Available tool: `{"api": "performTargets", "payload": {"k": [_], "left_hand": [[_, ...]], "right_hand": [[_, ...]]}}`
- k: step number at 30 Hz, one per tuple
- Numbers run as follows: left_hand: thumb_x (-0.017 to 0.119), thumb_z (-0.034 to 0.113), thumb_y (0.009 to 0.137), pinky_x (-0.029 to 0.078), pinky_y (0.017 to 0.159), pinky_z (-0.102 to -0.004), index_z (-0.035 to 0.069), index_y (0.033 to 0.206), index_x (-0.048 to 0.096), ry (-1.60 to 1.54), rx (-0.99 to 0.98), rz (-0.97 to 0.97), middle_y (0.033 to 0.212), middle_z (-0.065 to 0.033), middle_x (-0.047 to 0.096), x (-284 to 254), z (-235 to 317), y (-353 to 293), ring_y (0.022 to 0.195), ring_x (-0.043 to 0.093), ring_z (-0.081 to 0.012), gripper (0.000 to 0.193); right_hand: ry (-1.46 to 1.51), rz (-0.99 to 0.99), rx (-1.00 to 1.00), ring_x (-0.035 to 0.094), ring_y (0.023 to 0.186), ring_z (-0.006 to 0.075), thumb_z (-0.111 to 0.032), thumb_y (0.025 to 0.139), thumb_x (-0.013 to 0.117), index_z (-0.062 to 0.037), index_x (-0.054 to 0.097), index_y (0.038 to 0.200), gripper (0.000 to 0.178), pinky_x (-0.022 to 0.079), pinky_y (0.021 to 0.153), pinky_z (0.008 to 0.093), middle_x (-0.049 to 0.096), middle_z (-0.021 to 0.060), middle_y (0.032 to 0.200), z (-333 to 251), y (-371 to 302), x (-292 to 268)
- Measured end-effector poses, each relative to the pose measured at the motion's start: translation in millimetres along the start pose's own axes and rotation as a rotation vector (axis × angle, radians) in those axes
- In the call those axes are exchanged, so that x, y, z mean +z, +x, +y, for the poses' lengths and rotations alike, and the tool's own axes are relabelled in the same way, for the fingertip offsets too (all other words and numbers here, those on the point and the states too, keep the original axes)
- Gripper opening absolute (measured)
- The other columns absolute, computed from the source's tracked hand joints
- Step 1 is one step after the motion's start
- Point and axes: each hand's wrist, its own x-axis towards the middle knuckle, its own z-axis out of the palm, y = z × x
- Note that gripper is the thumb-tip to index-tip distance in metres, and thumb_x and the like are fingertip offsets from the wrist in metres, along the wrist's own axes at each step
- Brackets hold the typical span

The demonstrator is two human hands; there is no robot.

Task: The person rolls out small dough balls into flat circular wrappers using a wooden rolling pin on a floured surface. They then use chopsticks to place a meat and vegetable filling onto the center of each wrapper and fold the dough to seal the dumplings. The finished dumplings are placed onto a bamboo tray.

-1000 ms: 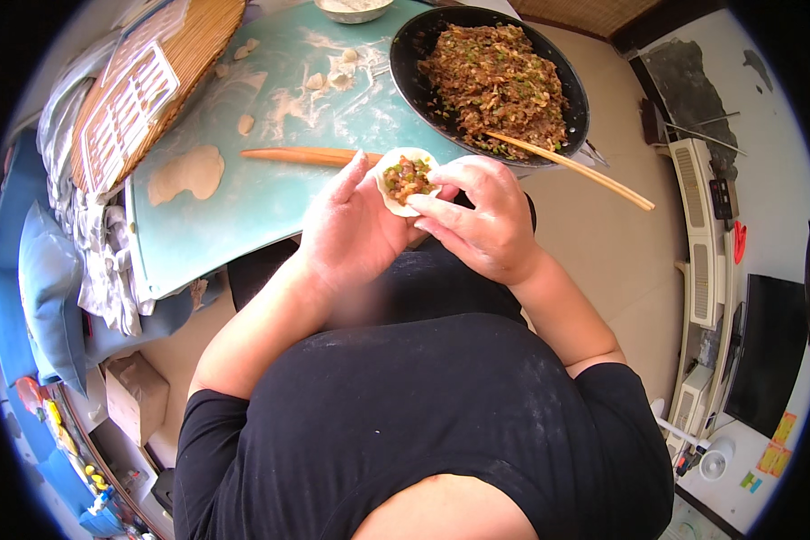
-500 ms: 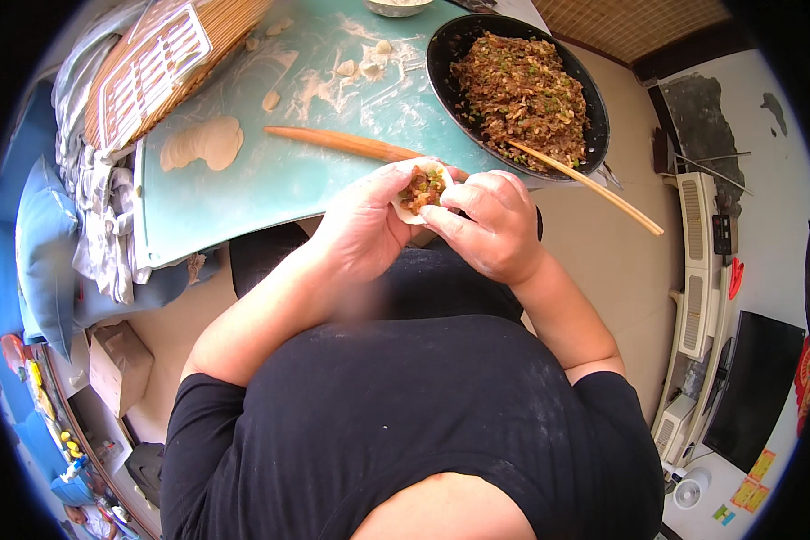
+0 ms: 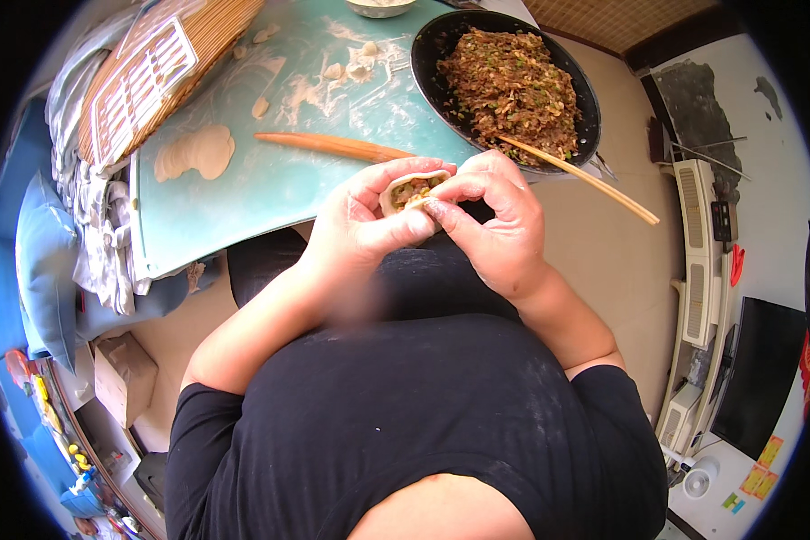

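A dumpling [image 3: 411, 192], its round wrapper curled up around minced filling, is between my hands just off the table's near edge. My left hand [image 3: 366, 212] cups it from the left, with the thumb along its near side. My right hand [image 3: 497, 214] pinches the wrapper's right edge between thumb and fingers; the filling still shows through the opening. Right behind my hands lies a wooden rolling pin [image 3: 319, 145] on the floury green table mat [image 3: 184, 211]. A black pan [image 3: 429, 79] heaped with minced filling [image 3: 517, 85] stands beyond my right hand.
Chopsticks [image 3: 594, 186] stick out of the pan toward the right. Overlapping dough wrappers [image 3: 198, 153] lie on the mat at left, and small dough pieces [image 3: 260, 108] sit farther back. A woven tray [image 3: 211, 56] with a white rack [image 3: 144, 90] rests at far left. A bowl [image 3: 381, 7] stands at the back.
My left thumb has moved to the near side of the dumpling, and my right fingers now pinch its right edge. The wrapper is folded up more around the filling. The view has shifted slightly.
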Motion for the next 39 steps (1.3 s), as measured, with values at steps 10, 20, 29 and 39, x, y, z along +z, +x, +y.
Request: {"api": "performTargets", "payload": {"k": [10,20,29,39], "left_hand": [[0.061,-0.001,0.083,0.044,0.093,-0.0306,-0.002,0.124,0.047,0.311,0.142,-0.110,0.123,-0.0132,0.053,-5,-1,-2,0.110,0.053,-0.0169,0.043],[0.059,-0.003,0.084,0.044,0.093,-0.0294,0.005,0.136,0.032,0.350,0.216,-0.102,0.124,-0.0135,0.052,-2,-5,-4,0.110,0.051,-0.0162,0.060],[0.066,-0.003,0.079,0.047,0.088,-0.0270,-0.001,0.121,0.050,0.562,0.063,0.035,0.113,-0.0098,0.058,-8,-4,-6,0.101,0.057,-0.0145,0.045],[0.066,-0.004,0.078,0.048,0.084,-0.0255,-0.003,0.115,0.054,0.544,0.106,0.116,0.108,-0.0072,0.060,-16,-13,-4,0.096,0.058,-0.0119,0.039]], "right_hand": [[-0.190,0.006,-0.194,0.051,0.072,0.0230,0.000,0.065,0.070,-0.0063,0.062,0.082,0.019,0.042,0.065,0.0318,0.053,0.0071,0.077,-7,5,-8],[-0.197,-0.103,-0.168,0.051,0.072,0.0233,-0.003,0.066,0.070,-0.0067,0.064,0.081,0.016,0.042,0.066,0.0328,0.054,0.0057,0.079,-9,11,-14],[-0.316,-0.015,-0.319,0.051,0.072,0.0230,0.001,0.063,0.069,-0.0049,0.063,0.078,0.018,0.041,0.065,0.0325,0.056,0.0054,0.080,-4,11,-4],[-0.463,-0.022,-0.399,0.051,0.072,0.0227,-0.003,0.065,0.068,-0.0056,0.064,0.083,0.019,0.040,0.065,0.0329,0.056,0.0041,0.081,-3,11,-3]]}}
